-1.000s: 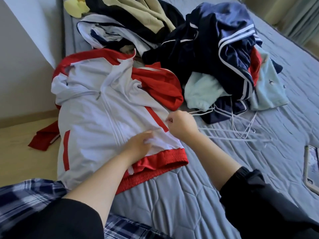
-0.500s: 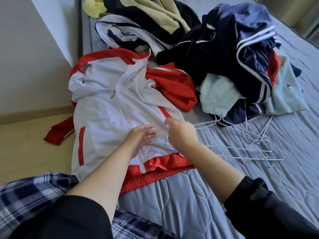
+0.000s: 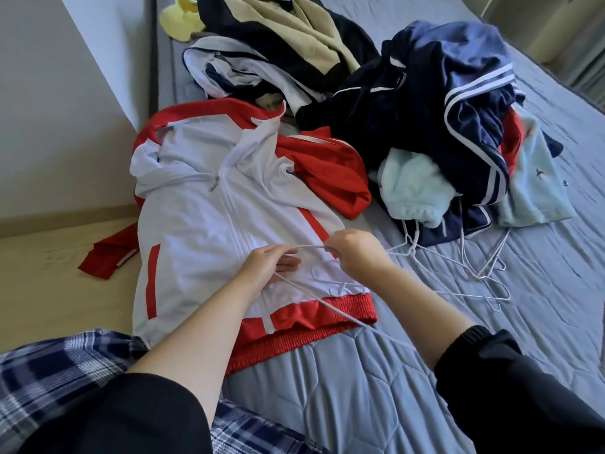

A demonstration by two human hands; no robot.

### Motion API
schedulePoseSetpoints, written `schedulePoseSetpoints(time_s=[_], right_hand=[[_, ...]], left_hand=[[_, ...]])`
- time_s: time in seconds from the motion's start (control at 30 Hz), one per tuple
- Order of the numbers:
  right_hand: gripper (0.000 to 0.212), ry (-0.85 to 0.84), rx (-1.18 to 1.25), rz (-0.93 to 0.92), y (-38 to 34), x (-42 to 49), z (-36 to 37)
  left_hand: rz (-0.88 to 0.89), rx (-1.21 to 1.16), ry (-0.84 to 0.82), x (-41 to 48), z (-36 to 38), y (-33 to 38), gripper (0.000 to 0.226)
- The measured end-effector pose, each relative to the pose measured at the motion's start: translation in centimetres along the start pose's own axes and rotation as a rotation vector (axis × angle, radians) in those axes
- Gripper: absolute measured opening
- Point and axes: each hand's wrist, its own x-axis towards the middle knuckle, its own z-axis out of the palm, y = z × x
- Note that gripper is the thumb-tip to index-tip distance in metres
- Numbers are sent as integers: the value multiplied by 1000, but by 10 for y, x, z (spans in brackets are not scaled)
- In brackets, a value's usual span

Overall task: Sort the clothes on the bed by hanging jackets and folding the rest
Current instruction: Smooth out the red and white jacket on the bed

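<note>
1. The zipped jacket (image 3: 203,231) lies flat on the left part of the bed (image 3: 360,388), hem near, collar far.
2. One sleeve (image 3: 108,253) hangs off the bed's left edge, over the floor (image 3: 49,257).
3. A clothes pile (image 3: 425,109) sits far and right of the jacket, touching it.
4. Loose hangers (image 3: 484,273) lie right of the jacket, at the pile's near edge.
5. One wire hanger (image 3: 327,304) crosses the jacket's hem, held by the left hand (image 3: 262,267) and right hand (image 3: 357,253).

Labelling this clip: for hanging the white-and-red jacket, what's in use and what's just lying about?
In use: white-and-red jacket, white wire hanger, left hand, right hand.
Lying about: spare hangers, navy striped clothes, pale blue fleece, beige-and-black garment.
</note>
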Motion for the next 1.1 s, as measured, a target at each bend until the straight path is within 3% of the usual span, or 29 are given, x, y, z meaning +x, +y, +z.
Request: schedulePoseSetpoints(time_s=[0.13,0.23,0.3,0.43,0.53,0.67,0.73,0.83,0.9,0.97,1.03,1.1], right_hand=[[31,-29,56,-30,-22,12,0],[27,-41,74,-39,-31,21,-4],[27,-31,78,-47,-37,26,-9],[25,102,61,-120,-51,35,-17],[31,217,17,-177,-62,46,-25],[41,324,21,-83,-78,65,-34],[48,317,215,-9,-85,73,-37],[55,238,746,204,-103,96,-54],[42,182,1178,328,-114,115,-67],[14,190,1523,408,-122,134,-79],[13,278,1572,469,-125,151,-87],[21,332,1436,479,-125,165,-91]], left_hand=[[27,-35,11,-1,-13,11,27],[124,224,17,-1,-22,15,25],[145,255,31,2,-28,17,28],[118,25,99,4,-42,18,29],[72,-153,237,5,-48,20,26],[27,-503,323,2,-53,23,26],[39,-622,285,-2,-53,26,28],[65,-608,263,-11,-54,31,28],[83,-503,282,-13,-54,36,28],[109,-403,311,-13,-58,43,26],[134,-326,322,-11,-66,50,25],[129,-278,290,-8,-74,59,26]])
